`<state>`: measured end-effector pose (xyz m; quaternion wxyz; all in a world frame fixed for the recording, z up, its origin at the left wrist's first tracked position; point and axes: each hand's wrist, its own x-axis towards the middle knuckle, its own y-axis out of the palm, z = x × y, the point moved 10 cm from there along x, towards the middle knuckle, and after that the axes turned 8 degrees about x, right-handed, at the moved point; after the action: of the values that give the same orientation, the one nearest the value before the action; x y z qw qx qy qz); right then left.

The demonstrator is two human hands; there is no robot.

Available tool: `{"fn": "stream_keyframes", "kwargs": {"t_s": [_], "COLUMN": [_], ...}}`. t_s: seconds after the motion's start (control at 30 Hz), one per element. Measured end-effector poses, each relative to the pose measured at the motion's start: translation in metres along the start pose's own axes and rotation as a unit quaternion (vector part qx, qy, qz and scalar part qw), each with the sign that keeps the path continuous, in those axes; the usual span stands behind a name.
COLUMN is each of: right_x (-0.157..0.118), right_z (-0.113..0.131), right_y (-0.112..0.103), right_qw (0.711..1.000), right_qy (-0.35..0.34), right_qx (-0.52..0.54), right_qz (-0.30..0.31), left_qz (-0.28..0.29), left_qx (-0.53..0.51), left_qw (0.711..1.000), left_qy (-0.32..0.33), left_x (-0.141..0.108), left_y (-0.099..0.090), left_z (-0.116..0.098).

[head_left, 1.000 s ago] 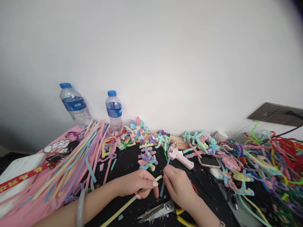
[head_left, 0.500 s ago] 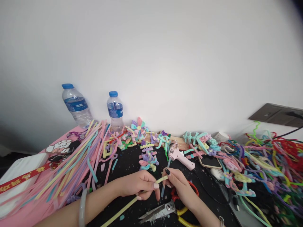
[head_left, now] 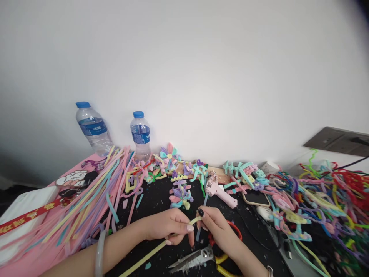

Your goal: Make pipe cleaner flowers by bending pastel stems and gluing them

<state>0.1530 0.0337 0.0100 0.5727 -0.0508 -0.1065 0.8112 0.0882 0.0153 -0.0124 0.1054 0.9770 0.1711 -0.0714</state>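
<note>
A pale yellow pipe cleaner [head_left: 147, 257] runs up from the lower edge into my left hand [head_left: 170, 227], which pinches it between thumb and fingers. Its short end spans the small gap to my right hand [head_left: 215, 225], whose thumb and fingertips close on the tip. Below the hands lie scissors [head_left: 196, 259] with red and yellow handles, their blades parted and pointing left. A pink glue gun [head_left: 220, 194] rests just beyond my right hand, a bluish glue stick [head_left: 198, 232] showing beneath it. A pastel pipe-cleaner flower piece [head_left: 181, 196] lies past my left hand.
Long loose pipe cleaners [head_left: 89, 196] spread over the pink surface at left. Two water bottles [head_left: 93, 129] stand by the wall. Tangled coloured pipe cleaners [head_left: 323, 200] heap at right, near a phone [head_left: 256, 197]. A black cable [head_left: 253, 231] crosses the black mat [head_left: 155, 207].
My right hand has shifted slightly left toward my left hand, shortening the visible stretch of pipe cleaner between them. The other things stay put.
</note>
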Motion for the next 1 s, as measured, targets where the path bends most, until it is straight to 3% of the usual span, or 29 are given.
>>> {"fn": "stream_keyframes", "kwargs": {"t_s": [1.0], "right_x": [0.001], "right_z": [0.013], "right_y": [0.001], "right_qw": [0.996], "right_qy": [-0.038], "right_qx": [-0.078], "right_qz": [-0.004], "left_qz": [-0.008], "left_qx": [0.007], "left_qw": [1.0], "left_qy": [-0.011], "left_x": [0.0], "left_y": [0.0], "left_z": [0.0]}}
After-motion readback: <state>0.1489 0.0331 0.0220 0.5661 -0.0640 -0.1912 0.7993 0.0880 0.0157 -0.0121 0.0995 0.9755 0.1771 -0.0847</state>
